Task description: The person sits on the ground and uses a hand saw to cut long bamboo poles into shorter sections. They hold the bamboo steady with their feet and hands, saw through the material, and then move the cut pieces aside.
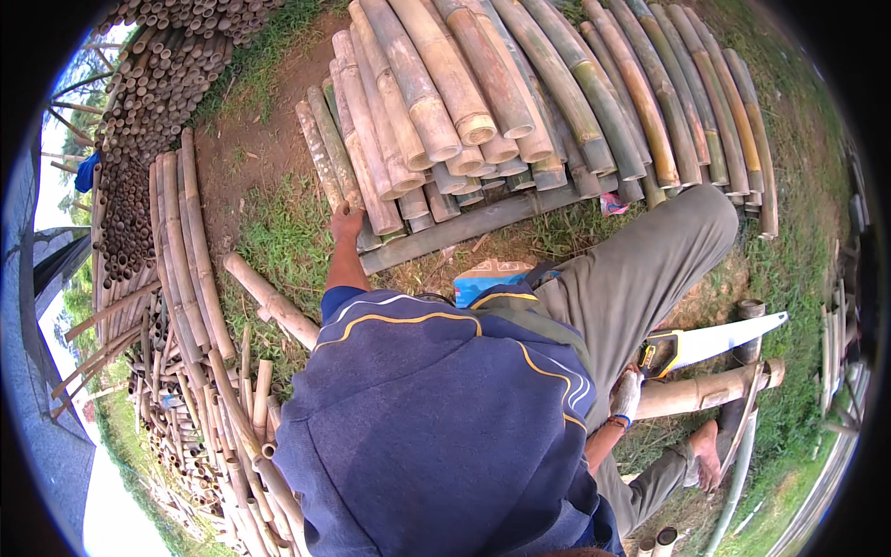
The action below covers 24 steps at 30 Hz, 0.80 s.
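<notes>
My left arm reaches far forward. Its bare left hand (347, 221) is closed on the near end of a thin mottled bamboo pole (320, 153) at the left side of the pile. Low on the right is my right hand (627, 395) in a pale glove, at the left end of a cut bamboo pole (696, 392). Right against that hand lies the yellow-and-black handle of a handsaw (724, 340), its broad blade pointing right. The right hand's fingers are mostly hidden, so its grip on saw or pole is unclear.
A big bamboo stack (464, 102) rests on a crosswise pole (483, 225) ahead. More bamboo (190, 251) fills the left side, with a single thick pole (269, 302) on the grass. A blue printed bag (478, 278) lies before my body. My bent right leg (650, 260) crosses the right side.
</notes>
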Each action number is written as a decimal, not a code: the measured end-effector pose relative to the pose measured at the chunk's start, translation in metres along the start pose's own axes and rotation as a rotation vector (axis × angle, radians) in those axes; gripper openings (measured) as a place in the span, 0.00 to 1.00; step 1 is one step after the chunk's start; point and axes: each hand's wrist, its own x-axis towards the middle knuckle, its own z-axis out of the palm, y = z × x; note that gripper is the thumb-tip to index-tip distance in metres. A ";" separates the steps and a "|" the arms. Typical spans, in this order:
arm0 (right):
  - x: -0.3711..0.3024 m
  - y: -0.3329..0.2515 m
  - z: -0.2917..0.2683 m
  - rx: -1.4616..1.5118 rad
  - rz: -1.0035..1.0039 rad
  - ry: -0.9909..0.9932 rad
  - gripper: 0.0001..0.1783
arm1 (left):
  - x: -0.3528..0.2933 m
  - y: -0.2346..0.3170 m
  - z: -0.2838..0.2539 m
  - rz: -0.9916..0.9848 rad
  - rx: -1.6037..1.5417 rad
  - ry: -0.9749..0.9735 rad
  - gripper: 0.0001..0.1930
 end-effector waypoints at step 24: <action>-0.500 -0.125 -0.086 0.156 -1.135 0.957 0.44 | -0.228 0.500 -0.034 1.173 -0.985 0.001 0.18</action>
